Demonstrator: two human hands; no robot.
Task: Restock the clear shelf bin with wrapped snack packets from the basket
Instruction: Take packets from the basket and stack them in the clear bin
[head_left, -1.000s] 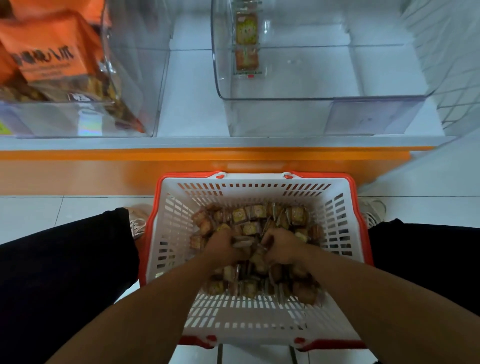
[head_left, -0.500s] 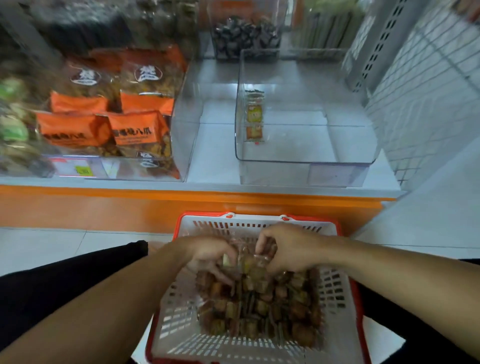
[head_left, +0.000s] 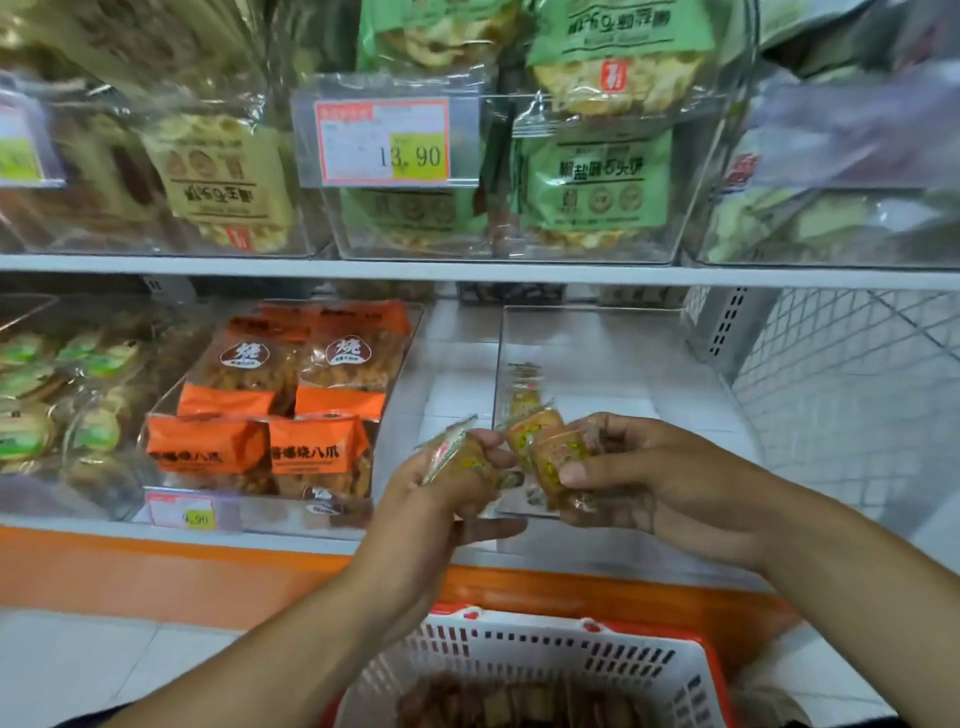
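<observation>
a: what are you holding?
b: your left hand (head_left: 457, 483) grips one wrapped snack packet (head_left: 454, 452); your right hand (head_left: 639, 483) clutches several packets (head_left: 545, 449), in front of the clear shelf bin (head_left: 597, 364), above the basket (head_left: 545, 660).
a: any writing?
b: a price tag (head_left: 384, 141) reads 13.90.

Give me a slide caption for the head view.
Both hands, left and right, hold wrapped snack packets before the clear shelf bin.

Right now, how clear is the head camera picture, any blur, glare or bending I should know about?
Head view: the two hands and small wrapped orange snack packets are soft with motion blur; the top right corner smears badly; the white shelf edge bows from the wide lens; the clear plastic shelf bin reflects faintly; the price tag reads 13.90.
</observation>
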